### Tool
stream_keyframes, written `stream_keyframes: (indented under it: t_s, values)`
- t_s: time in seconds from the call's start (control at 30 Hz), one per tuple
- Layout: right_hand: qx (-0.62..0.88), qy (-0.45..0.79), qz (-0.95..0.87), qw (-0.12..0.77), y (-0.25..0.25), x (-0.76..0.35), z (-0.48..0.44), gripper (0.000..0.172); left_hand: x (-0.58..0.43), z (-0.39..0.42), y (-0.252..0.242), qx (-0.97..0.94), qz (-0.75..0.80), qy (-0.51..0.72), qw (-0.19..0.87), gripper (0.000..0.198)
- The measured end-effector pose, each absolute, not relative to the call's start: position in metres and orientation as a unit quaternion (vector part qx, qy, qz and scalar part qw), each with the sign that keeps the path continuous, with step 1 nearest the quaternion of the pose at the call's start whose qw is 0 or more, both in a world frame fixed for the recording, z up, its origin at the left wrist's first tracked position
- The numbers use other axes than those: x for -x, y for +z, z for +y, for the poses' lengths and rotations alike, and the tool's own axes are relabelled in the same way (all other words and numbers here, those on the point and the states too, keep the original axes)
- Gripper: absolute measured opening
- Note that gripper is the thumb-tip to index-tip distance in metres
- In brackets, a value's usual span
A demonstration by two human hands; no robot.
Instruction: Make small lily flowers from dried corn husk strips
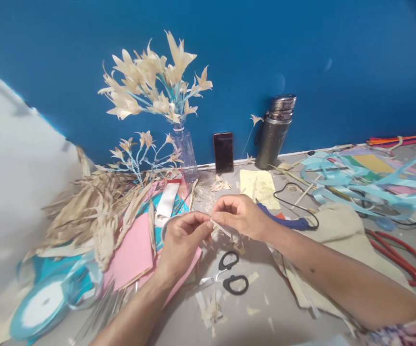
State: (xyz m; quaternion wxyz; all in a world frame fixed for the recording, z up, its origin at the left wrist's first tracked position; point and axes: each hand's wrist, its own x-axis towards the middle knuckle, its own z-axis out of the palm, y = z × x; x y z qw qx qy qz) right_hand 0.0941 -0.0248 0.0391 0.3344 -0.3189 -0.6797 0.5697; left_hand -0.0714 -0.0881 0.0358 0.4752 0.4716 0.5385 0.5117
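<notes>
My left hand (pixel 182 240) and my right hand (pixel 239 215) meet over the middle of the table, fingers pinched together on a small pale strip of dried husk (pixel 219 227) held between them. Black-handled scissors (pixel 225 277) lie on the table just below the hands, closed. Pale husk scraps (pixel 211 310) are scattered around them. A pink paper sheet (pixel 132 254) lies under my left wrist.
A clear bottle (pixel 186 154) with husk flowers (pixel 153 86) stands at the blue wall, beside a phone (pixel 223 152) and a metal flask (pixel 274 132). Dried husks (pixel 92 211) pile up left, blue ribbon spools (pixel 45 302) front left, blue ribbons (pixel 366 185) and a glue gun (pixel 287 221) right.
</notes>
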Motion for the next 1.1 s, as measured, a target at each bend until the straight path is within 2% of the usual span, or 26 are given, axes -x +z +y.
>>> stream_keyframes:
  t_s: [0.77, 1.1]
  values:
    - [0.32, 0.534, -0.706, 0.338, 0.0349, -0.094, -0.0267, 0.015, 0.0728, -0.0893, 0.0326, -0.484, 0.535, 0.505, 0.475, 0.01]
    - [0.336, 0.513, -0.714, 0.339, 0.0385, -0.0915, -0.0308, 0.008, 0.0708, -0.0881, 0.0295, -0.455, 0.535, 0.516, 0.491, 0.007]
